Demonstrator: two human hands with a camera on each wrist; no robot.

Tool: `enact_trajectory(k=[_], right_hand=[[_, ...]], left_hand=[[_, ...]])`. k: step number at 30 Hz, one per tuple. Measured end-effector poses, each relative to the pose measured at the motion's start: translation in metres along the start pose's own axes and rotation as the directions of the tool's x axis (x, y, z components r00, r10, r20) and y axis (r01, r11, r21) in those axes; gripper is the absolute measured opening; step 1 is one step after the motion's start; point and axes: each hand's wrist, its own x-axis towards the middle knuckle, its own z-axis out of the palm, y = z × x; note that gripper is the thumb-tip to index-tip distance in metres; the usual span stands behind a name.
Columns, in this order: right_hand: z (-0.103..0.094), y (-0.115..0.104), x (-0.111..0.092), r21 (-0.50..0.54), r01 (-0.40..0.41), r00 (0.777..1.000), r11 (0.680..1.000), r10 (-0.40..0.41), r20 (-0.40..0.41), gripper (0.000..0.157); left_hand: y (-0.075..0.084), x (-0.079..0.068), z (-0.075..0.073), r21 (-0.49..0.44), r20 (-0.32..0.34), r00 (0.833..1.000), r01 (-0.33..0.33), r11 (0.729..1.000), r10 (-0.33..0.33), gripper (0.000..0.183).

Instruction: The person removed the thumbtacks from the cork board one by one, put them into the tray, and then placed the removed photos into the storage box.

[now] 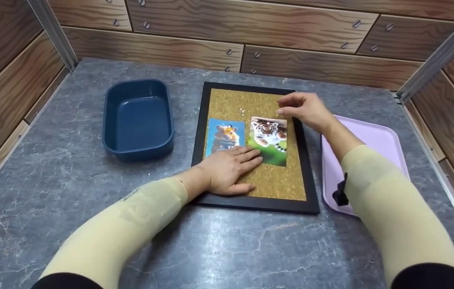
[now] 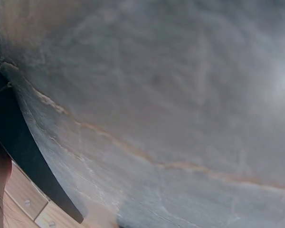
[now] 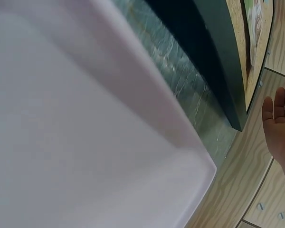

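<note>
A black-framed cork board [image 1: 277, 180] lies on the table with two pictures on it. One is a guinea pig picture [image 1: 227, 134] on blue, the other a tiger cub picture [image 1: 269, 138]. My left hand [image 1: 231, 170] rests flat on the board, covering the lower part of the guinea pig picture and touching the tiger picture's left edge. Over the board's upper right side hovers my right hand [image 1: 305, 110], thumb and forefinger apart and nothing visible between them. Several tiny pale pieces [image 1: 242, 111], perhaps pins, sit on the cork above the pictures.
To the left stands a deep blue bin [image 1: 138, 154]. A lilac tray [image 1: 375, 128] lies right of the board, partly beneath my right forearm; its inside fills much of the right wrist view. Wood-patterned walls [image 1: 191, 44] enclose the grey marbled table [image 1: 231, 249].
</note>
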Motion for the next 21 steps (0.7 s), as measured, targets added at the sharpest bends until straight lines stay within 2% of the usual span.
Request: enact_trajectory(k=[4, 8, 13, 21], right_hand=[[0.005, 0.005, 0.005, 0.038, -0.014, 1.000, 0.999, 0.014, 0.004, 0.041], [0.011, 0.013, 0.008, -0.004, -0.033, 0.999, 0.999, 0.033, 0.006, 0.042], [0.016, 0.019, 0.008, -0.006, -0.058, 0.998, 0.998, 0.058, 0.035, 0.042], [0.018, 0.021, 0.008, -0.049, -0.108, 0.992, 0.993, 0.111, 0.066, 0.044]], left_hand=[[-0.001, 0.000, 0.000, -0.005, 0.000, 1.000, -0.003, 1.000, 0.003, 0.080], [-0.001, 0.001, 0.001, -0.005, -0.008, 1.000, -0.009, 1.000, 0.009, 0.080], [-0.001, 0.001, 0.002, -0.002, -0.011, 1.000, -0.014, 1.000, 0.014, 0.081], [-0.001, 0.000, 0.001, 0.006, -0.007, 1.000, -0.008, 1.000, 0.008, 0.081]])
